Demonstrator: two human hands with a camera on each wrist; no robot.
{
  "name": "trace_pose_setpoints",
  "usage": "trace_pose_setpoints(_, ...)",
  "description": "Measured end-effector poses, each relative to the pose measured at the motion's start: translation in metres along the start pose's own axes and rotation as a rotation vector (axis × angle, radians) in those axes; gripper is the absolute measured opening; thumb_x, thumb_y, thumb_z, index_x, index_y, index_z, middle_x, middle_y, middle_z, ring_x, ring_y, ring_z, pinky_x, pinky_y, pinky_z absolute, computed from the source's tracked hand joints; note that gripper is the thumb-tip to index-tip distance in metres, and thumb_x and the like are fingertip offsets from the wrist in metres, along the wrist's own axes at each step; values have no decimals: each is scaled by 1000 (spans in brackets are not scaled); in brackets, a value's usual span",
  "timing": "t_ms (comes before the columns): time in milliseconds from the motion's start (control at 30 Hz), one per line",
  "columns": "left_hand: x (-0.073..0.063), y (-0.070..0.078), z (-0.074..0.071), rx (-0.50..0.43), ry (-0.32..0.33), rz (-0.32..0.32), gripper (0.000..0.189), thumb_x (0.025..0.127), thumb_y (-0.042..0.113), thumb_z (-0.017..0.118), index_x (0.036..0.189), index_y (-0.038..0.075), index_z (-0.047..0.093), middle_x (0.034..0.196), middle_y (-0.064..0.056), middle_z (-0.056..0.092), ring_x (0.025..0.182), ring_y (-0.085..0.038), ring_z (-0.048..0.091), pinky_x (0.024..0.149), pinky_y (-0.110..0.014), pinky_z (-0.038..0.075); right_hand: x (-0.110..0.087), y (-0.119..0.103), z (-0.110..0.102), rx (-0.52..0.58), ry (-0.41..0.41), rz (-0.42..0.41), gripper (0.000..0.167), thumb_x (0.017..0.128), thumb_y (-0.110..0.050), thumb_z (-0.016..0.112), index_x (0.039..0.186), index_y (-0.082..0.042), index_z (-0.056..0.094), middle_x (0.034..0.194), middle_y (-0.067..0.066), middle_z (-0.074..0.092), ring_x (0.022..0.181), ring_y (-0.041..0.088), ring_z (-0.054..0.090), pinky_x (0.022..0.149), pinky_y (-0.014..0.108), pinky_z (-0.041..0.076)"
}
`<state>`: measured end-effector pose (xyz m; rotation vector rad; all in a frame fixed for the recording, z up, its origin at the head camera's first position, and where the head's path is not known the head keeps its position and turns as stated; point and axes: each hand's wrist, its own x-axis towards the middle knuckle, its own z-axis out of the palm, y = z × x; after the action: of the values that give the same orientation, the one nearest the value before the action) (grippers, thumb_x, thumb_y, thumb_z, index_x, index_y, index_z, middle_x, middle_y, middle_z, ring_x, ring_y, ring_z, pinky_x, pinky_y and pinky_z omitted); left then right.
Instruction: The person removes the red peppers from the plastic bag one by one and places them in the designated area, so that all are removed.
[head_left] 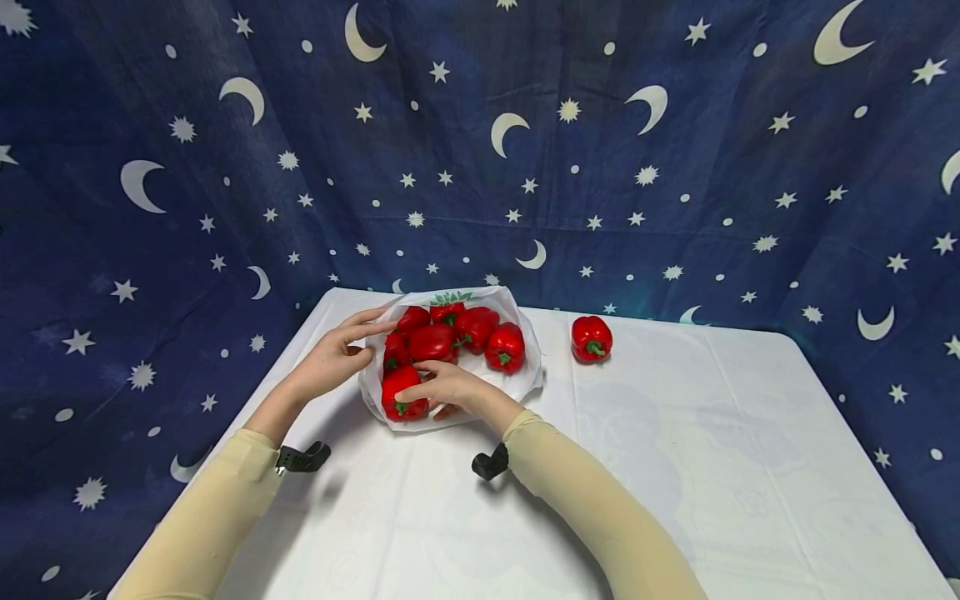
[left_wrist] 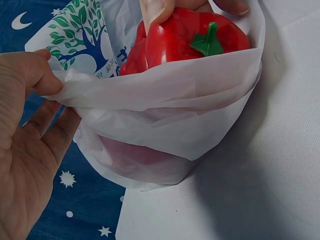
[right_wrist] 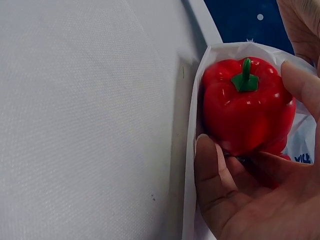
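Note:
A white plastic bag [head_left: 531, 350] lies with its mouth spread, holding several red bell peppers with green stems. My left hand [head_left: 330, 362] is at the bag's left side; in the left wrist view its thumb and fingers pinch the bag's rim [left_wrist: 160, 90]. Inside the near left part of the bag, my right hand [head_left: 459, 389] grips a red bell pepper [right_wrist: 247, 112], thumb on one side and fingers curled round the other. Behind that pepper sit other peppers, among them one lying sideways [head_left: 432, 342] and one at the bag's right [head_left: 506, 347].
One more red bell pepper [head_left: 591, 339] stands apart on the white-covered table [head_left: 712, 467], right of the bag. A dark blue curtain [head_left: 465, 167] with moons and stars hangs round the table's back and sides.

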<state>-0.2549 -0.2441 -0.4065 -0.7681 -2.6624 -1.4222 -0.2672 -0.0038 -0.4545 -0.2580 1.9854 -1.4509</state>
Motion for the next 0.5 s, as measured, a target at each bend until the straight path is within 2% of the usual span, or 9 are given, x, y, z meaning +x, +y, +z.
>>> trace_pose_setpoints(267, 1, 0, 0, 8, -2, 7, 53, 96, -7, 53, 141, 19, 65, 160, 4, 37, 142, -23, 35, 78, -28, 44, 1, 1, -1, -34, -12, 11, 97, 76, -44, 88, 157, -16, 41, 137, 6, 54, 93, 28, 65, 75, 38, 57)
trace_pose_setpoints(500, -1, 1, -1, 15, -8, 9, 53, 97, -6, 53, 142, 20, 64, 161, 5, 36, 142, -24, 35, 80, -28, 46, 3, 3, 1, -20, 1, 1, 94, 76, -44, 88, 155, -17, 44, 136, 3, 55, 92, 25, 64, 72, 36, 56)
